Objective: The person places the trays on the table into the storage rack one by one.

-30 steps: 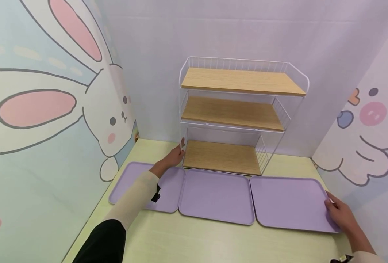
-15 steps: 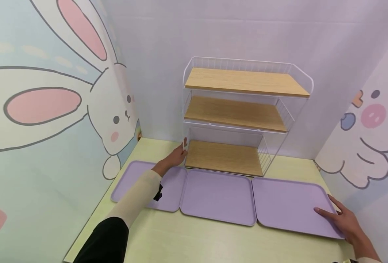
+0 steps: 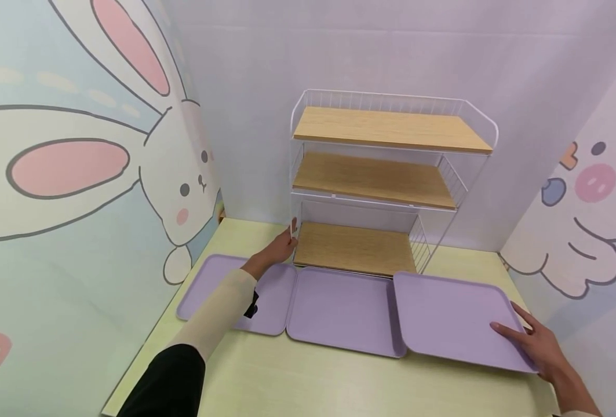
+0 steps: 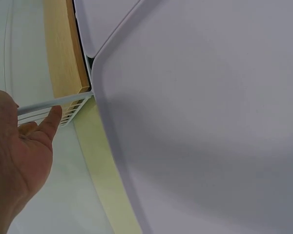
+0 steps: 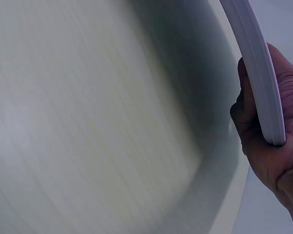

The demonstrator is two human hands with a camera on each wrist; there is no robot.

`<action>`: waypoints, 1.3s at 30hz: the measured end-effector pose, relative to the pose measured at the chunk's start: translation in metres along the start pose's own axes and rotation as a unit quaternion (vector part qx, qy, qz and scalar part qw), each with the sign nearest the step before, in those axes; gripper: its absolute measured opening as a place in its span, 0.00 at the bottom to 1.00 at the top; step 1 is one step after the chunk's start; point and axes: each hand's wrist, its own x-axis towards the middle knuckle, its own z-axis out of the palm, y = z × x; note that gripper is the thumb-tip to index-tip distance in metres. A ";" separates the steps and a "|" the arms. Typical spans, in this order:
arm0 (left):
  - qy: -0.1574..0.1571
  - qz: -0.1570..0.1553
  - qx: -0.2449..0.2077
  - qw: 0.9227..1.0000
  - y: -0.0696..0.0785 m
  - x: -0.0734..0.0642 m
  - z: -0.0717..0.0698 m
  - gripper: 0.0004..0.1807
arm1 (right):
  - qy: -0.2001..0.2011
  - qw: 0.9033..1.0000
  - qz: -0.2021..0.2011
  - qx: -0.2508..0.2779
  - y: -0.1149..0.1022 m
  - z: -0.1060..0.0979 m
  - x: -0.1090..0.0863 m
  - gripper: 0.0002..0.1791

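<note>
In the head view my right hand [image 3: 542, 347] grips the right edge of a purple tray [image 3: 459, 318], thumb on top and fingers beneath. The tray is lifted off the table, and its left edge overlaps the middle tray [image 3: 344, 313]. The right wrist view shows the tray's rim [image 5: 259, 73] inside the hand. My left hand [image 3: 279, 248] holds the front left post of a white wire rack [image 3: 391, 202] with wooden shelves, by the bottom tier. In the left wrist view, fingers curl around the white post [image 4: 53, 102]. A third purple tray [image 3: 219, 272] lies partly under my left forearm.
The rack stands at the back of a pale yellow table [image 3: 339, 382], with wooden boards on three tiers [image 3: 391, 128]. A lilac curtain [image 3: 245, 116] hangs behind. Printed cartoon panels, with a rabbit [image 3: 172, 174] at the left, flank the table.
My right hand has shifted its grip, its thumb now on the tray's top, and raised the right tray off the table and slightly leftward. The left hand keeps hold of the rack.
</note>
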 end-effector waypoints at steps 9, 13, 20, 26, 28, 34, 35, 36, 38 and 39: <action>-0.007 0.007 0.010 1.000 0.002 0.002 0.002 0.38 | -0.004 0.999 -0.028 0.033 -0.029 0.043 0.000 0.61; -0.012 0.001 0.014 1.000 0.002 0.003 0.004 0.38 | 0.004 0.998 -0.037 0.054 -0.042 0.067 -0.004 0.61; -0.006 0.015 0.025 1.000 0.001 0.005 0.004 0.37 | 0.007 0.996 -0.049 0.080 -0.074 0.109 -0.014 0.61; -0.003 0.017 0.022 1.000 0.004 0.001 0.000 0.38 | 0.015 0.993 -0.054 0.103 -0.103 0.140 -0.023 0.61; 0.000 0.016 0.023 1.000 0.004 -0.001 0.000 0.38 | 0.018 0.992 -0.053 0.116 -0.114 0.150 -0.025 0.61; 0.005 0.012 0.017 1.000 0.003 -0.002 0.000 0.38 | 0.032 0.988 -0.062 0.141 -0.150 0.180 -0.020 0.61; 0.006 0.012 0.014 1.000 0.002 -0.002 0.000 0.38 | 0.033 0.987 -0.064 0.143 -0.156 0.184 -0.016 0.61; 0.006 0.013 0.013 1.000 0.001 -0.002 0.000 0.38 | 0.035 0.987 -0.067 0.145 -0.162 0.188 -0.013 0.60; 0.008 0.021 0.004 1.000 -0.002 -0.002 0.000 0.39 | 0.038 0.986 -0.072 0.147 -0.170 0.196 -0.004 0.60; 0.009 0.026 0.001 1.000 -0.003 -0.002 0.000 0.39 | 0.039 0.986 -0.073 0.146 -0.174 0.199 0.001 0.59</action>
